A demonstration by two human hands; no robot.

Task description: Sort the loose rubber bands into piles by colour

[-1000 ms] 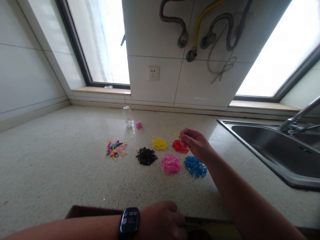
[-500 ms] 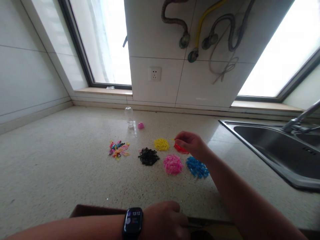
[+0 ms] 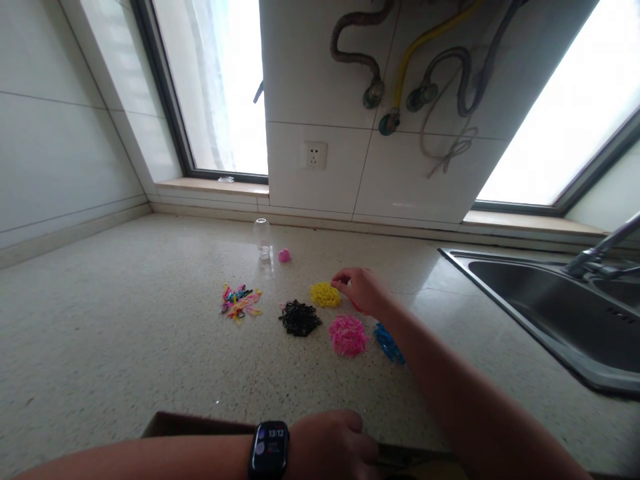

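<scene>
- Your right hand [image 3: 363, 290] is at the right edge of the yellow pile [image 3: 325, 295]; its fingertips look close, but I can't tell if they pinch anything.
- Your left hand [image 3: 330, 445] is curled, nearer you than the yellow pile; I can't tell if it's holding something.
- The red pile [image 3: 356, 306] peeks out just right of the yellow pile, so keep your wrist high and don't bump it.

A kitchen, from where I stand.
A steel sink [image 3: 555, 297] and its tap [image 3: 593, 259] sit in the speckled counter [image 3: 150, 333] here; a yellow hose [image 3: 401, 77] meets a valve [image 3: 389, 124] on the tiled wall [image 3: 305, 73].
</scene>
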